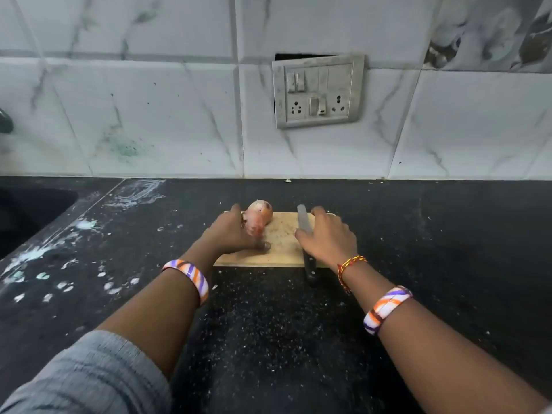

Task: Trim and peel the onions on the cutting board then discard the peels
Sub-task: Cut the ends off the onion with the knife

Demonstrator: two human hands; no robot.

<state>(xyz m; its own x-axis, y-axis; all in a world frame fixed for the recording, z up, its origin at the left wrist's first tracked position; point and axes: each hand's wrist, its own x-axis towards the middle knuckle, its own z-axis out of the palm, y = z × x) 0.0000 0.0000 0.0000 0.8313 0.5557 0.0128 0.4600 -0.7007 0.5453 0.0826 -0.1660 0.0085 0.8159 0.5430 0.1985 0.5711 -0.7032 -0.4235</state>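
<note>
- A small pale wooden cutting board lies on a black speckled stone bench, close to the white marble-patterned tiled wall.
- On the board's far left part sit pinkish-brown onions with papery skin; there seem to be two, one behind the other, though blur makes the count uncertain.
- The left hand wraps around the onions from the left, fingers curled against their side and thumb down near the board's surface.
- A knife with a grey steel blade and dark riveted handle lies along the board's right side, blade pointing toward the wall, handle overhanging the near edge.
- The right hand lies over the knife where blade meets handle, fingers bent down onto it; whether it truly grips the knife or only rests there I cannot tell.
- Both wrists carry orange, white and purple striped bangles; the right also wears a red and yellow thread.
- A grey switch and socket plate is mounted on the wall above the board.
- White smears and specks mark the bench at left.
</note>
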